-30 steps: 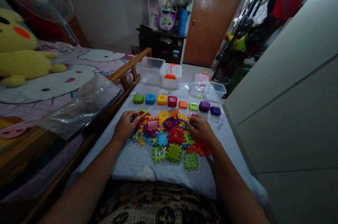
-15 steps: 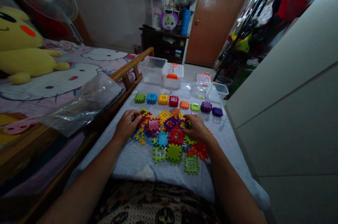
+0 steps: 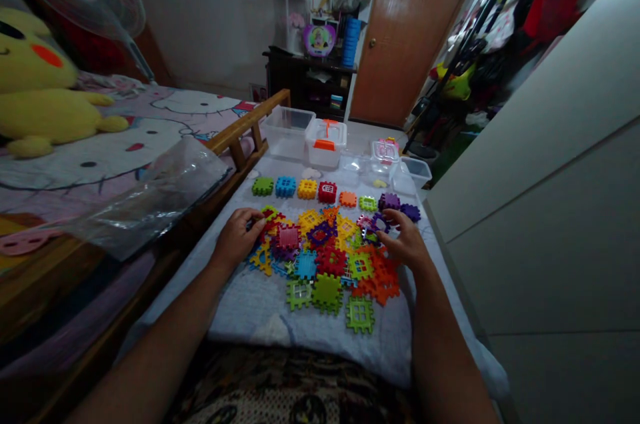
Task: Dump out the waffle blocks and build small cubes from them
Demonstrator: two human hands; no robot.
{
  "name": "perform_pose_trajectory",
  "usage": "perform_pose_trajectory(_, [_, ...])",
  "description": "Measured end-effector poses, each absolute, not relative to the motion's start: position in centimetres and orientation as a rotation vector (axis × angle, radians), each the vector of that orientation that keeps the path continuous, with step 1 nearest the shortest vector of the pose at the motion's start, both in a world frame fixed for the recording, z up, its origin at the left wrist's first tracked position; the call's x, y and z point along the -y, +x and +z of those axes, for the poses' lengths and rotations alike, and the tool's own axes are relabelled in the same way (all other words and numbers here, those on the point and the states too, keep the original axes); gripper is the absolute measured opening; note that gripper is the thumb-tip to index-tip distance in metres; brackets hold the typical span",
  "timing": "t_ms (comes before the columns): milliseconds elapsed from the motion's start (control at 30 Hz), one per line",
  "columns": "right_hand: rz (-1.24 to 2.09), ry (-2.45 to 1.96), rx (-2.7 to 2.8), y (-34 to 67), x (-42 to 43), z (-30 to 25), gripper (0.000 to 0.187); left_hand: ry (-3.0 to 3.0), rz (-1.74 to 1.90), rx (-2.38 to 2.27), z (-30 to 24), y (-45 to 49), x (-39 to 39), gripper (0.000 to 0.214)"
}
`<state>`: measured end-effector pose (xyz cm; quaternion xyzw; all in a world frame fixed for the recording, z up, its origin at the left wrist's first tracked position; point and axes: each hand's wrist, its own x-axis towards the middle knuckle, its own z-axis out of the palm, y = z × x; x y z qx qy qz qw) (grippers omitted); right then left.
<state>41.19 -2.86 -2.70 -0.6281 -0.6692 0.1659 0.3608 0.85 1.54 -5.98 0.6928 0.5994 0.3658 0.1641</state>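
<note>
A pile of notched plastic building tiles lies on the cloth before me. My right hand [image 3: 406,243] is at the pile's right side, with thumb and fingers closed about a purple notched tile [image 3: 380,223]. At the left edge my left hand [image 3: 239,232] is curled beside red tiles [image 3: 265,229]; something dark shows between its fingers, too small to make out. The pile also holds a pink tile [image 3: 288,237], a blue tile [image 3: 305,265], orange tiles [image 3: 383,277] and green tiles [image 3: 327,293].
Behind the pile runs a row of small tile stacks, from a green stack [image 3: 263,186] to a dark purple stack [image 3: 411,213]. Clear plastic boxes [image 3: 289,134] stand at the far end. A wooden rail [image 3: 235,137] borders the left; a white cabinet [image 3: 540,211] stands right.
My right hand has moved right from the middle of the pile to the purple tile, uncovering a green window tile and orange tiles. My left hand stays nearly in place.
</note>
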Motion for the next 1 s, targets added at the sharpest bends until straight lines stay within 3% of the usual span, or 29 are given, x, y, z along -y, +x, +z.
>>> perform_pose_trajectory(233, [0.62, -1.623, 1.904, 41.1, 3.6, -3.2, 0.055, 1.98, 1.036, -1.709, -6.2, 0.7, -1.6, 0.031])
perform_pose_trajectory(1000, [0.501, -1.637, 1.911, 40.0, 2.9, -4.1, 0.059, 1.993, 1.035, -1.705, -6.5, 0.5, -1.9, 0.029])
